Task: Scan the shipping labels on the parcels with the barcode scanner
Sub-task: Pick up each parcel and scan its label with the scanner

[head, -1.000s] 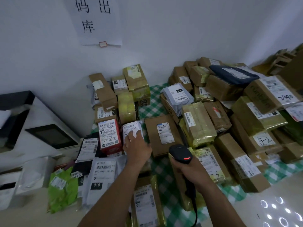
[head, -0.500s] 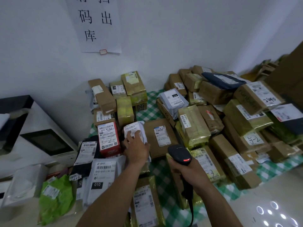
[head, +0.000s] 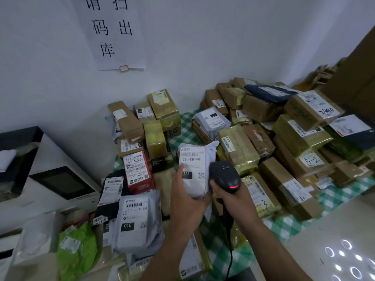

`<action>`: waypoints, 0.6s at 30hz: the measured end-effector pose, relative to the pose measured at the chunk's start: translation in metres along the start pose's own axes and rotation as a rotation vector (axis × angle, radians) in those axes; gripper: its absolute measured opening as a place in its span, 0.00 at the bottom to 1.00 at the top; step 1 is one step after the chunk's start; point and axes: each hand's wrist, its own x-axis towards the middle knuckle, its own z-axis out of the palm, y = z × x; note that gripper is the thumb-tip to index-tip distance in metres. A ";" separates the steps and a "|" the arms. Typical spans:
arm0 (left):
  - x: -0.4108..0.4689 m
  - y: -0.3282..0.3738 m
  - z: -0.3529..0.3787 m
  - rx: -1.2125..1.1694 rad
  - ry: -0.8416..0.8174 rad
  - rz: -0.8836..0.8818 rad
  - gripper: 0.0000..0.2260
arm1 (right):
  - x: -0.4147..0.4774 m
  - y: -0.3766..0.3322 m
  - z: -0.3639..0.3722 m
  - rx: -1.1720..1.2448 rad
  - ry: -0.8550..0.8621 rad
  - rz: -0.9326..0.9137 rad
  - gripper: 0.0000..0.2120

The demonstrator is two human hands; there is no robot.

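My left hand (head: 185, 197) grips a small white soft parcel (head: 192, 171) from below, lifted above the pile with its label "231-239-K01" facing me. My right hand (head: 233, 201) holds the black barcode scanner (head: 224, 176) by its handle, head right beside the parcel's right edge, a red light glowing on its back. Its cable (head: 230, 246) hangs down past my wrist. Around them lie many labelled parcels: a grey bag marked 010 (head: 138, 222), a red box (head: 138, 171), brown cartons.
Cartons are heaped at the right (head: 300, 136) and against the wall (head: 158, 118) on a green checked cloth (head: 284, 226). A white machine with a dark screen (head: 60, 185) stands at the left. A green bag (head: 79, 250) lies at the front left. A paper sign (head: 111, 31) hangs on the wall.
My left hand has lifted the white parcel off the pile and turned its label up. The scanner has moved left and forward, close to the parcel.
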 end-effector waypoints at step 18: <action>0.029 0.010 -0.041 -0.414 -0.186 -0.318 0.27 | 0.006 -0.021 -0.014 0.226 -0.051 0.122 0.18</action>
